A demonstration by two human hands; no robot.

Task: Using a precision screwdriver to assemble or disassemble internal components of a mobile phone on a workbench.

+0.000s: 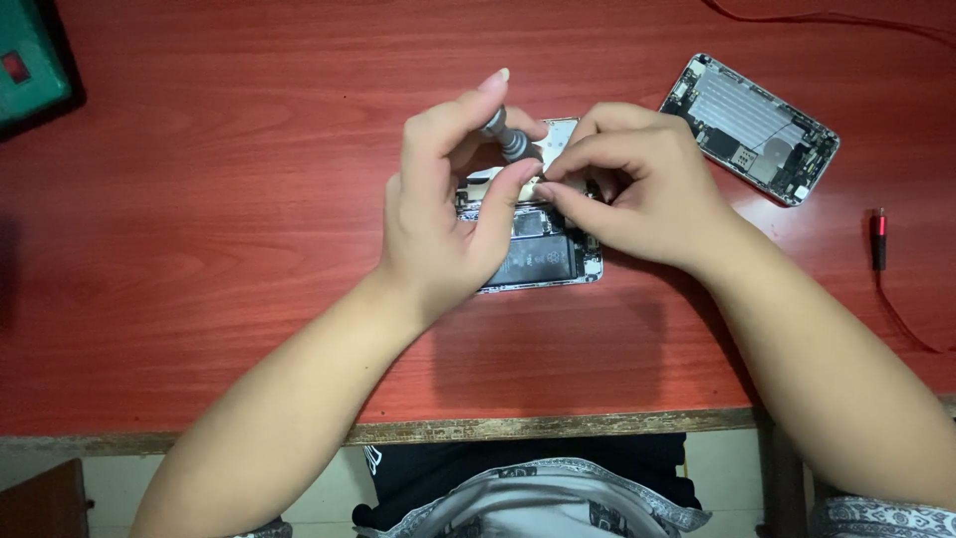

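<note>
An opened phone (543, 261) with its black battery showing lies on the red wooden table (219, 219), partly hidden under my hands. My left hand (448, 209) holds a small grey screwdriver (508, 139), index finger on its top, tip pointing down into the phone. My right hand (637, 184) pinches something small at the phone's upper part, fingertips meeting my left thumb; what it pinches is hidden.
A second opened phone shell (749, 128) lies at the upper right. A red-tipped tool with a cable (878, 239) rests at the right edge. A green box (28, 60) sits at the top left corner. The table's front edge (518, 426) runs close to my body.
</note>
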